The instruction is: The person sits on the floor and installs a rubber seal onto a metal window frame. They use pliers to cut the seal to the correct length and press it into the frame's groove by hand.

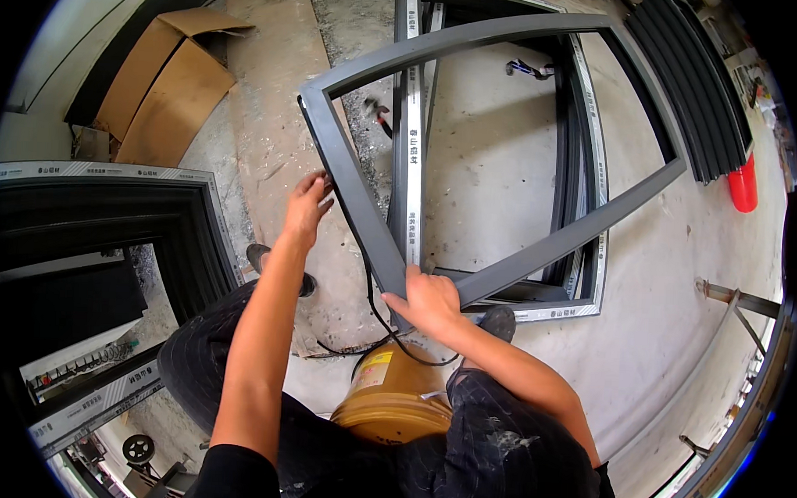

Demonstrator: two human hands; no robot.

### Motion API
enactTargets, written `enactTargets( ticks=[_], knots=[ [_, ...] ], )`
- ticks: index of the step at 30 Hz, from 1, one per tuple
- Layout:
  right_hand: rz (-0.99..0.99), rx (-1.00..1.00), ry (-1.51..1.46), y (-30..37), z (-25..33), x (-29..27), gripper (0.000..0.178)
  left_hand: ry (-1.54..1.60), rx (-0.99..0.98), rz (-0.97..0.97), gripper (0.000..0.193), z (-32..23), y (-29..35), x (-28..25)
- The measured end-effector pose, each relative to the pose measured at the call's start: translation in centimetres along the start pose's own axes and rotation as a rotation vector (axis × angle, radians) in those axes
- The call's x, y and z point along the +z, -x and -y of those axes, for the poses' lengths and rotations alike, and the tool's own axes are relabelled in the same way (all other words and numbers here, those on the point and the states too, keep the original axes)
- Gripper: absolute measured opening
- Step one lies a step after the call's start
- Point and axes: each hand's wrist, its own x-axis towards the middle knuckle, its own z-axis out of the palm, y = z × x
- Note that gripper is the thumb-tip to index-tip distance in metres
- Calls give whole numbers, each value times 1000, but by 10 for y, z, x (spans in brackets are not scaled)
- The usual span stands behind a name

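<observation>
Dark pinstriped trousers (524, 438) lie nearest the camera, with a yellow bucket (393, 394) standing between the knees. Just beyond it a grey frame (548, 226), four-sided and open in the middle, slants across the centre of the scene, above a white-taped frame (414, 118) on the floor (498, 156). The grey frame's long axis runs from near left to far right; one corner points back toward the person, just over the far side of the bucket, while the opposite corner points far and right. Whether that near corner rests on the bucket cannot be told. The right hand (429, 301) grasps this corner, thumb laid toward the left and fingers bent over the bar. The left hand (307, 209) is at the outside of the frame's left bar, its fingers partly curled beside a black strip (353, 234); whether they pinch it cannot be told. The strip follows that bar nearward, then trails in loose curves around the bucket's far side. More taped frames (138, 171) stand to the left, cardboard (171, 96) lies far left, and dark ribbed lengths (685, 88) sit far right beside a red object (743, 186).
</observation>
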Motion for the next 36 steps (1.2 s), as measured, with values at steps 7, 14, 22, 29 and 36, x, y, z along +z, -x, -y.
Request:
enactTargets(
  ticks=[7, 14, 22, 29, 36],
  knots=[
    [-79, -177, 179, 11, -19, -6, 38, -99, -291, -39, 45, 135, 96, -1],
    [-264, -360, 287, 48, -70, -49, 40, 11, -445, 170, 50, 185, 186, 13],
    [-161, -481, 425, 37, -79, -46, 66, 108, -482, 5, 40, 173, 197, -6],
    [-309, -420, 293, 2, -54, -48, 60, 166, -441, 76, 36, 109, 194, -10],
    [-283, -434, 96, 43, -17, -19, 41, 424, -579, 429, 28, 82, 228, -2]
  ],
)
